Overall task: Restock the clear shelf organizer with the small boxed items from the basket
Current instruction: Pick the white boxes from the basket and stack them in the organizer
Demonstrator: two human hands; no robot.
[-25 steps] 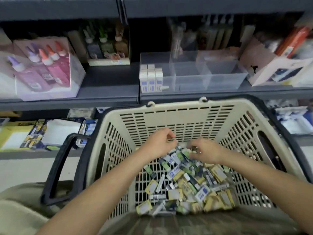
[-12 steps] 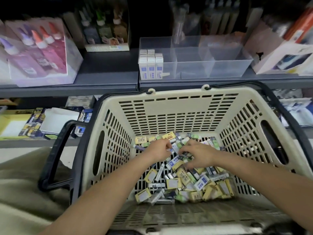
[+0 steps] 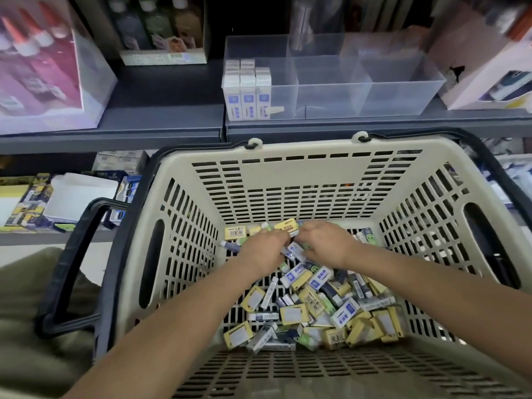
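Cream slotted basket (image 3: pixel 290 180) with black handles (image 3: pixel 72 260) holds yellow, white-and-blue, perhaps green small boxes (image 3: pixel 316 306)

Organizer part-stocked; loose stock heaped in basket.

The clear shelf organizer (image 3: pixel 331 90) stands level above and behind the basket, divided by clear walls into compartments. Upright white boxes (image 3: pixel 248 92) with blue labels are packed in rows at the left end of its left compartment. The cream, slotted, black-handled basket (image 3: pixel 288 174) sits open-topped. Small boxes (image 3: pixel 316 306), yellow, white-and-blue and a few green, lie jumbled at all angles on its floor, mostly towards the right side.
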